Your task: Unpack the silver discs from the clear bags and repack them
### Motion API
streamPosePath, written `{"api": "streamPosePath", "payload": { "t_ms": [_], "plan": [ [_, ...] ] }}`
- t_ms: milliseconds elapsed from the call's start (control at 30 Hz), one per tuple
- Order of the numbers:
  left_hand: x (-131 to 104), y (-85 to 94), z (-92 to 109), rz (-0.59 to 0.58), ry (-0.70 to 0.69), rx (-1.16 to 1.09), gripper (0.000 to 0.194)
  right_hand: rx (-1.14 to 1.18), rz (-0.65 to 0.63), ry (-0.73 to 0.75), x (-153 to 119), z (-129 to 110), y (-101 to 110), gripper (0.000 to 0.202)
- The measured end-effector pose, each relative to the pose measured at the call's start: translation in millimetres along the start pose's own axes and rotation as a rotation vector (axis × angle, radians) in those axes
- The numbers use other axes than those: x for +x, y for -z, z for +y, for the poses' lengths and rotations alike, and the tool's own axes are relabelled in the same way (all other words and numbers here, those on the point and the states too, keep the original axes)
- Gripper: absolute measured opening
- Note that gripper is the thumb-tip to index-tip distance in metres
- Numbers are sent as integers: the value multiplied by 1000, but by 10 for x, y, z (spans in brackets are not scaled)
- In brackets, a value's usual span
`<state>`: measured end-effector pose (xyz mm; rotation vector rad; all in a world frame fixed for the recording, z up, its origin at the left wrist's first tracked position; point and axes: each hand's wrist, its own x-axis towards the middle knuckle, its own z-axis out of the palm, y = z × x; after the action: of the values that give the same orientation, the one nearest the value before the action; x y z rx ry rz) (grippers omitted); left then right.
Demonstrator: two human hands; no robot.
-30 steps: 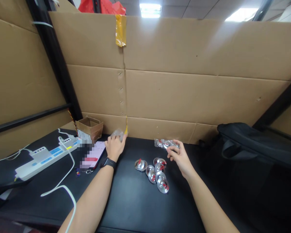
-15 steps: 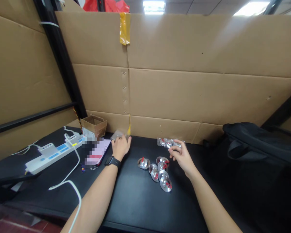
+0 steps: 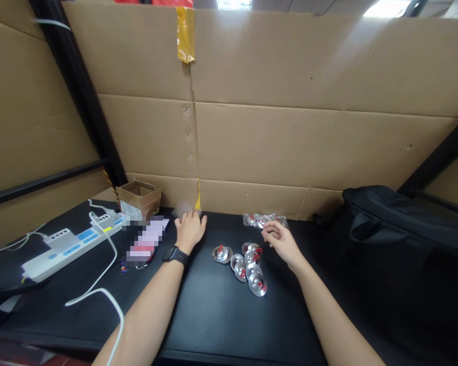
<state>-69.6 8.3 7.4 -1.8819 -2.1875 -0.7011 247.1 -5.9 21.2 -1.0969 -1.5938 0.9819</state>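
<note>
Shiny metal discs (image 3: 256, 284), clear plastic, brown cardboard, black surfaces.
Discs: silver-toned metal, smooth, glossy, with bright highlights; red loops (image 3: 262, 287) on them, material too small to tell. Packet (image 3: 251, 220): clear plastic, glossy, crinkled, with metal discs showing through. Crumpled wrapper (image 3: 181, 208): thin clear plastic, faint sheen. Tabletop (image 3: 221, 325): black, smooth, low sheen, material uncertain. Panel (image 3: 259, 147): brown cardboard, matt, creased. Tape (image 3: 185, 34): yellow plastic, glossy, wrinkled. Small box (image 3: 149, 201): brown cardboard, matt. Power strip (image 3: 74, 254): white plastic, smooth. Cable (image 3: 113, 254): white, smooth, plastic-looking. Bag (image 3: 389, 218): black cloth, matt. Watch strap (image 3: 180, 255): black, smooth, matt.
</note>
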Motion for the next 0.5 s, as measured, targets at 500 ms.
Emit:
{"api": "streamPosePath", "payload": {
  "t_ms": [500],
  "plan": [
    [-94,201,279,30,-435,-275,27,-1234,-264,93,879,53,237,65]
  ]
}}
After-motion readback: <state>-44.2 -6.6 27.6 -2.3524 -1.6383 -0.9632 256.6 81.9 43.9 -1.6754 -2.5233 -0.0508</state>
